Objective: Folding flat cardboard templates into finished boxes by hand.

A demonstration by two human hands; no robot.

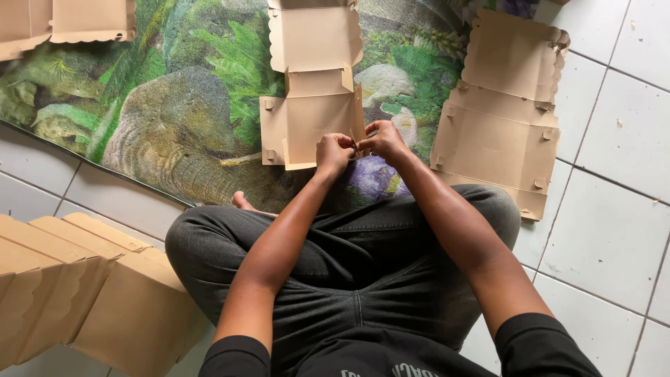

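A person sat cross-legged on a white tiled floor, seen from above, with both hands meeting at the lower right corner of a flat, die-cut brown cardboard box blank. The left hand had its grip closed narrow on the blank's near corner, fingers pinching a small side flap, while the right hand pressed in from the other side, its grip likewise pinched tight on the same raised side panel. The two hands touched at the fingertips, and the blank stretched away from them, up and to the left, across a printed mat showing an elephant and green foliage. The blank's far end, with a scalloped edge, lay flat on the mat, well beyond the hands. Just to the right of the right hand, a second unfolded blank rested half on the mat and half on the tiles. A row of folded brown boxes stood beside the person's left knee, and more cardboard pieces lay at the mat's far left corner.
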